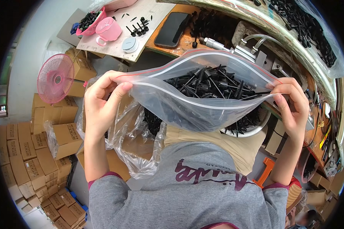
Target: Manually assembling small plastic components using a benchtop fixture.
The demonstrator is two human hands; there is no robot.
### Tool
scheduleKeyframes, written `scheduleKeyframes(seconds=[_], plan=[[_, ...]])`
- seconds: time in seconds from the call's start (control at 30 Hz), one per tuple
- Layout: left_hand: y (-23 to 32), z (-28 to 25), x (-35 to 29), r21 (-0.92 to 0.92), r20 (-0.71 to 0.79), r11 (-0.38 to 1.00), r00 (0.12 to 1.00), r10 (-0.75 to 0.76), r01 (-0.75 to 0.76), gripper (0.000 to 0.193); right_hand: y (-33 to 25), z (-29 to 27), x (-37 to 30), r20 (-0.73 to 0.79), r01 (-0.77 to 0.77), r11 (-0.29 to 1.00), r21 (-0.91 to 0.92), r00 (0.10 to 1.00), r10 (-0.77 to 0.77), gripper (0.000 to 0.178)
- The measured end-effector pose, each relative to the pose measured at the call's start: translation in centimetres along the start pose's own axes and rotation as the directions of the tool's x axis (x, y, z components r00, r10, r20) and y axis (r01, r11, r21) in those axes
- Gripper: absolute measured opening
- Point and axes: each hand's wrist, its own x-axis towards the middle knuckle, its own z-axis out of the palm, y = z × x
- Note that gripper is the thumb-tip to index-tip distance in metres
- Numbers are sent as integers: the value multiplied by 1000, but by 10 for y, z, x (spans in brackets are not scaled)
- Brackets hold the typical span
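Observation:
A clear zip-lock bag (pixel 202 114) with a red line along its seal is stretched between my two hands, its mouth gaping. Inside lie many small black parts (pixel 214 82) with thin shafts and thicker heads. My left hand (pixel 106 93) pinches the bag's left corner between thumb and fingers. At the opposite corner, my right hand (pixel 292 101) grips the rim the same way. Below the bag, a white round tub (pixel 252 131) with more black parts rests by my lap. Beside it on the left, a carton lined with a clear plastic bag (pixel 137 141) holds similar black parts.
Ahead, the bench carries a black phone (pixel 172 29), a pink cup (pixel 108 29), a small white round case (pixel 130 44) and a metal fixture (pixel 244 49). A pink fan (pixel 55 79) stands at left, above stacked cardboard boxes (pixel 34 164). An orange handle-like piece (pixel 264 171) is at right.

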Motion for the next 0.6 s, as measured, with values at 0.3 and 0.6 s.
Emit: scheduleKeyframes(seconds=[0.3,0.6], plan=[[-5,20,-1,-183,103,953,959,264,-242,9,-94,31,39,290,429,819,-382,896,-335,98],[-7,17,-23,-364,94,913,968,233,-184,10,-71,68,63,390,447,889,-96,839,-379,28]])
